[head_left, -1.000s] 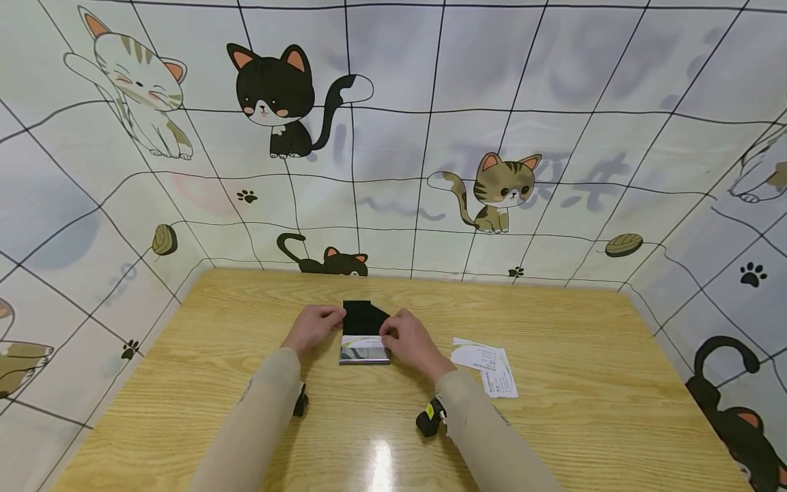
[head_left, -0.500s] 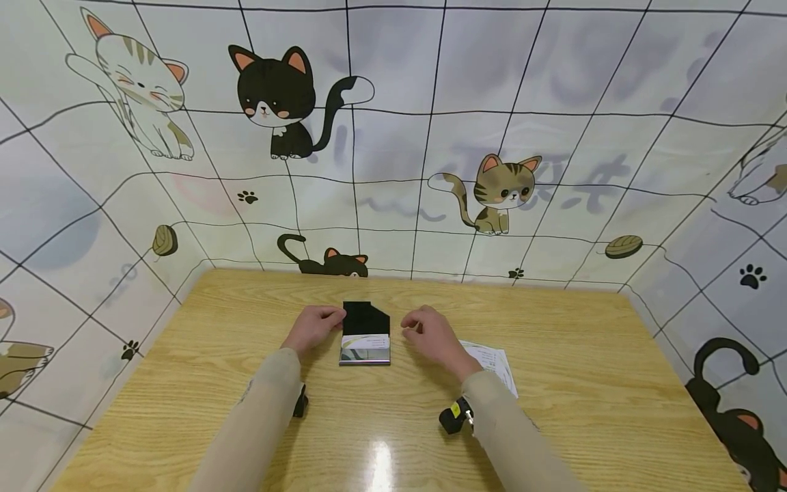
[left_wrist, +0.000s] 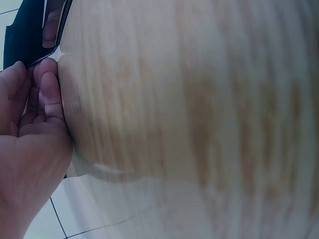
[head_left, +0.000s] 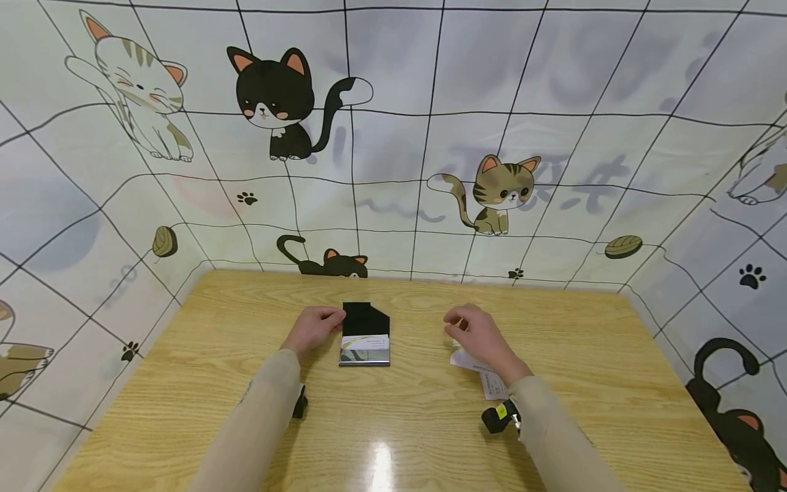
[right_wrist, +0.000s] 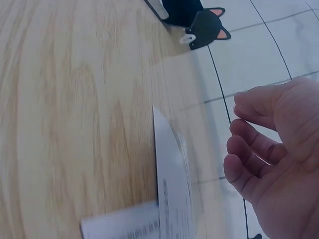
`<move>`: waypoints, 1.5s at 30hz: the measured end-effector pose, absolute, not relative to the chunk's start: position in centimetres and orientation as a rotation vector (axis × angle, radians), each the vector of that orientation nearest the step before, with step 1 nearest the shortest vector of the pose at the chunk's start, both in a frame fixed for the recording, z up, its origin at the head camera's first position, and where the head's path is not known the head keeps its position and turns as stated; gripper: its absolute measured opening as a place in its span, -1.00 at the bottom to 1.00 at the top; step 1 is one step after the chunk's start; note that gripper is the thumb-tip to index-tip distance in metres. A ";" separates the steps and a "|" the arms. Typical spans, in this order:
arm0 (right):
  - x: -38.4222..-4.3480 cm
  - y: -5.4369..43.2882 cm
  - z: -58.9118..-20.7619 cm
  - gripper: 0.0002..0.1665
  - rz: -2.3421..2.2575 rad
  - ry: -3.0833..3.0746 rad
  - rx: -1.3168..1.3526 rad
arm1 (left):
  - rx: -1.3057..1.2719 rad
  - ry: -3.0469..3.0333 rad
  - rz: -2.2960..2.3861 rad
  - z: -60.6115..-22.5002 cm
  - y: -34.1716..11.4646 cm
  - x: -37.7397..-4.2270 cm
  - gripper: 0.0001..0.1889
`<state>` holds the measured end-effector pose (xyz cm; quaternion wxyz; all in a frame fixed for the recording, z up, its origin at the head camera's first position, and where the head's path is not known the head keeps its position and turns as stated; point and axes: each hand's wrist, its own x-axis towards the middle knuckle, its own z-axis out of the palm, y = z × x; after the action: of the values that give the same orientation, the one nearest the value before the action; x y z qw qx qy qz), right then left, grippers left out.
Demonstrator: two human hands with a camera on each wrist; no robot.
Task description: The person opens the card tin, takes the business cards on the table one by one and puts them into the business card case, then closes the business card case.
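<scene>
A card case [head_left: 365,320] lies unfolded on the wooden table, its black lid leaning to the back and a white card in its shiny lower half. My left hand [head_left: 311,326] pinches the left edge of the lid between thumb and fingers; the left wrist view shows the same grip at a corner of the dark case [left_wrist: 24,37]. Over the loose white cards [head_left: 465,360] on the right hovers my right hand [head_left: 482,336], fingers loosely bent and holding nothing. In the right wrist view the printed cards [right_wrist: 172,194] overlap below that hand, apart from it.
The wooden table [head_left: 369,424] meets a cloth wall [head_left: 393,150] printed with cartoon cats and grid lines at the back and both sides. A black wrist camera [head_left: 499,417] is strapped under the right sleeve.
My right hand has let go of the card at the case and moved right, to above the loose cards. My left hand and the case have stayed in place.
</scene>
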<state>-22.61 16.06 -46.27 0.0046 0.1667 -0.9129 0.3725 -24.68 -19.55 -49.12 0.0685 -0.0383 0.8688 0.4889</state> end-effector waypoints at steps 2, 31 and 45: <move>-22.4 16.9 -46.1 -0.79 1.160 -2.863 0.505 | -0.111 2.620 1.468 -49.1 -19.5 -24.7 -0.73; -21.2 23.5 -46.3 -0.55 0.967 -3.164 0.415 | -0.099 2.630 1.456 -49.1 -19.5 -24.6 -0.71; -21.1 24.0 -46.8 -0.51 0.920 -3.199 0.499 | -0.100 2.643 1.441 -48.8 -19.5 -24.5 -0.73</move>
<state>-21.05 23.98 -46.76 -0.1119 0.1473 -0.9445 0.2716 -24.47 -19.46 -48.84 0.0649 -0.0332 0.8755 0.4776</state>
